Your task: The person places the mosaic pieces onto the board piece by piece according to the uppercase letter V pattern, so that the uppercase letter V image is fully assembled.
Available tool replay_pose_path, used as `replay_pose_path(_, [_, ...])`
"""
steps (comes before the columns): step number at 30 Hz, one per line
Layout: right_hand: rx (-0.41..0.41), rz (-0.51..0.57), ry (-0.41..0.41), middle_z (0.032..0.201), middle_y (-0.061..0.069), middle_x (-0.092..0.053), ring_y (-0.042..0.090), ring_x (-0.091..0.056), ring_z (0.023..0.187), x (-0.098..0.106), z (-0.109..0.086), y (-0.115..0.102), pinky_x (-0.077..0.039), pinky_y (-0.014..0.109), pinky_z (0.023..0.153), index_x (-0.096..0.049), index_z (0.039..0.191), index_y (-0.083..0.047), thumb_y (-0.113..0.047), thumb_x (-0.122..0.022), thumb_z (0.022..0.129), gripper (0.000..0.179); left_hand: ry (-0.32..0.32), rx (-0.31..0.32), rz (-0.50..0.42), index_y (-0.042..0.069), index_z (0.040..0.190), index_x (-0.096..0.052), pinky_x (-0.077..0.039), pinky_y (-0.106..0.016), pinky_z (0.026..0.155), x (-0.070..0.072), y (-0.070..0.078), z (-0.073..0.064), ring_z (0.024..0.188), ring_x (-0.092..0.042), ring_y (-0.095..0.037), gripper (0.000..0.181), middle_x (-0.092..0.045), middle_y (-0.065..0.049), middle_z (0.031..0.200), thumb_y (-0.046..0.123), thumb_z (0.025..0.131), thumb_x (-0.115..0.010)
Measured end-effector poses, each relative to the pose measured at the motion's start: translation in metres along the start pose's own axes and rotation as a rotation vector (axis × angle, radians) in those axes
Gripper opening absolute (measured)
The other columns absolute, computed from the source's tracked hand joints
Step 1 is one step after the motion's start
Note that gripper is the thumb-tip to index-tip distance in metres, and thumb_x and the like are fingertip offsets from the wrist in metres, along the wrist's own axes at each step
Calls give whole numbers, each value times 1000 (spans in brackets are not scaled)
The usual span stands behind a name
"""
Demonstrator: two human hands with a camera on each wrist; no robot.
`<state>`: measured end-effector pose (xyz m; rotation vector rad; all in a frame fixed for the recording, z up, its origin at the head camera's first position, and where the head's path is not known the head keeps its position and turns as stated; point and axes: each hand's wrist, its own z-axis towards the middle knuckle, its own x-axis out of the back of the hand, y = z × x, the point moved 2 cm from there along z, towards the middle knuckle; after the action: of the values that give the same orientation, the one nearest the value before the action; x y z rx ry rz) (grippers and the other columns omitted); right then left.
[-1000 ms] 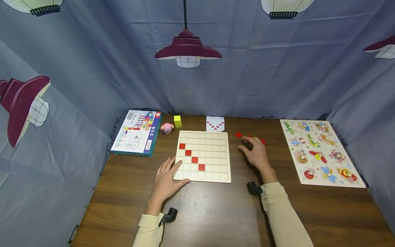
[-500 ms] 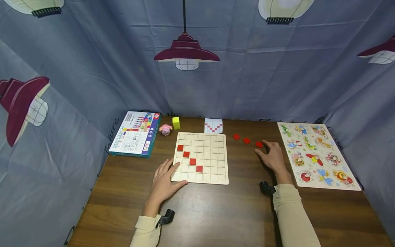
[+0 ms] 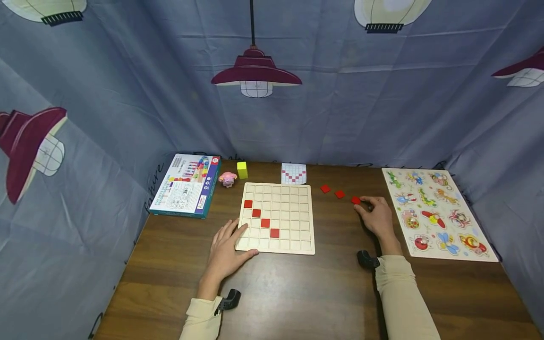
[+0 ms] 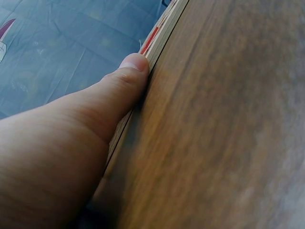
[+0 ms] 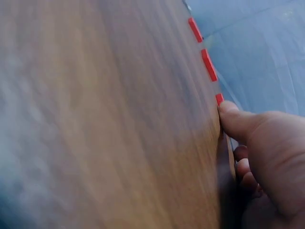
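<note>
A pale wooden grid board (image 3: 293, 203) lies on the table, with several red square tiles set in its cells in a descending diagonal. My left hand (image 3: 226, 250) rests at the board's near-left corner, fingers along the left side and thumb (image 4: 136, 62) against the near edge. Right of the board, my right hand (image 3: 377, 219) pinches the nearest of three loose red tiles (image 3: 355, 200) between thumb and index finger. In the right wrist view the thumb (image 5: 233, 117) covers part of that tile. The other two loose tiles, a middle one (image 3: 339, 194) and a far one (image 3: 325, 188), lie in line with it.
Behind the board lies a pattern card (image 3: 293, 174) with a red V. At the back left are a boxed set (image 3: 187, 184), a pink figurine (image 3: 227, 179) and a yellow block (image 3: 242, 170). An insect puzzle board (image 3: 437, 212) lies right. A curtain (image 3: 331, 118) borders the table.
My right hand has moved right to the nearest loose tile, uncovering the others, and its fingers have closed on that tile, which has shifted slightly. The left hand keeps its place on the board.
</note>
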<state>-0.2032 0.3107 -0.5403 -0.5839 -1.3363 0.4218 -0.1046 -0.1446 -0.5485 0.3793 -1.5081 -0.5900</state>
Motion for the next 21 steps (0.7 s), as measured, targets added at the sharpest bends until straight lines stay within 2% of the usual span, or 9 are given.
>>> replay_pose_path(3, [-2,-4,23,121,26,-57,37,-57,101,0,-1,0,-44,42,83,-68,123,2,-21,-73,96,36,-1,-1,7,26,152,-51,-19,-58,125,0,0,0,156,-25,-30,88,-36,-3,165,65,78,-77])
replay_pose_path(10, [22,-37,-3,122,28,-55,38,-57,99,2,-2,0,-45,48,84,-61,133,4,-20,-70,97,44,-9,15,10,26,152,-50,-19,-59,125,0,0,0,156,-25,-30,88,-36,-3,166,66,78,-77])
replay_pose_path(16, [36,-37,9,116,26,-56,36,-56,97,2,0,0,-44,44,81,-65,125,3,-18,-70,97,35,7,7,21,25,151,-51,-21,-59,125,0,1,0,156,-27,-30,88,-38,-3,165,65,78,-78])
replay_pose_path(21, [25,-47,8,116,25,-56,35,-55,95,-2,1,4,-43,41,79,-65,127,3,-14,-69,97,35,-7,10,20,26,152,-50,-21,-61,124,-1,0,-1,156,-26,-31,88,-36,-4,165,67,79,-76])
